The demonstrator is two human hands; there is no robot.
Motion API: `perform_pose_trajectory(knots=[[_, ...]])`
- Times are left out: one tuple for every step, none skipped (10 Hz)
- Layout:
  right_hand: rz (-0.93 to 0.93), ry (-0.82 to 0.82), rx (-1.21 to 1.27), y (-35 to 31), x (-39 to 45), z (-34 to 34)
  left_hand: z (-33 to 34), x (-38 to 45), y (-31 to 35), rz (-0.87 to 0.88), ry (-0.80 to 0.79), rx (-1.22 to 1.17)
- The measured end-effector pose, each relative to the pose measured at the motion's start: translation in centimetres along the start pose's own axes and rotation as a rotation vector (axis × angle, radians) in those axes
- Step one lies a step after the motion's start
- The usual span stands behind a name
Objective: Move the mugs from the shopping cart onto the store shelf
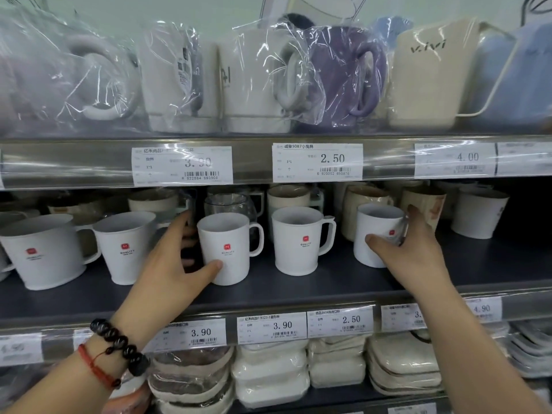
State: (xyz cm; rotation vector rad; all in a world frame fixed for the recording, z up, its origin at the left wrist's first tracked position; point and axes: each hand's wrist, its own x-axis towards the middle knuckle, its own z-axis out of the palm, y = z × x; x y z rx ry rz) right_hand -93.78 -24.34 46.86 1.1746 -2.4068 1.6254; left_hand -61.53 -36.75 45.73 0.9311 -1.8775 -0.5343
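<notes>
Store shelf (328, 291), hands gripping two mugs

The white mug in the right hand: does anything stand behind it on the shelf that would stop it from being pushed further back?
Yes. The white mug, gripped by the right hand, stands at the front of the middle shelf. Directly behind it is a cream mug, and a patterned beige cup is behind to its right, so little room remains.

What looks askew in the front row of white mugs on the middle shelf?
Only the rightmost white mug, gripped by the right hand: it leans left and its red logo faces right, not forward. The mug in the left hand stands upright.
</notes>
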Motion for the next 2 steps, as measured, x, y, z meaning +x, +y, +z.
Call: perform_pose_trajectory(knots=[[-0.058,0.050,-0.021,-0.1,-0.7,-0.1,-0.9,-1.4,0.3,0.041,0.059,0.023],[-0.164,0.108,-0.024,-0.6,-2.2,-0.1,-1.9,-3.0,1.0,0.055,0.070,0.031]])
